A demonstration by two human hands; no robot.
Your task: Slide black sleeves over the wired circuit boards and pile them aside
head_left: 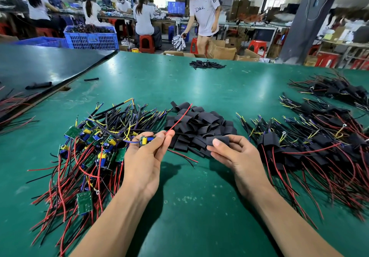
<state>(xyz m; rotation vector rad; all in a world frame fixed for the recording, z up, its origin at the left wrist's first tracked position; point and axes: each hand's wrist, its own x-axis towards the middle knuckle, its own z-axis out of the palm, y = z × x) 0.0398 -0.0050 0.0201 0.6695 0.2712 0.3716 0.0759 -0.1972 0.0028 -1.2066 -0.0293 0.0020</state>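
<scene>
Head: left hand [145, 157] holds board [146, 140], right hand [235, 155] sleeve [218, 140].

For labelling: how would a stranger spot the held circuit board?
On the green table, left of the heap of black sleeves, lies a tangle of wired circuit boards. Only one board is lifted, gripped in the left hand, red wire slanting up.

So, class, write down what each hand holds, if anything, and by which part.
The left hand holds a wired circuit board by the board itself; the right hand pinches a black sleeve, thumb on its flat face.
</scene>
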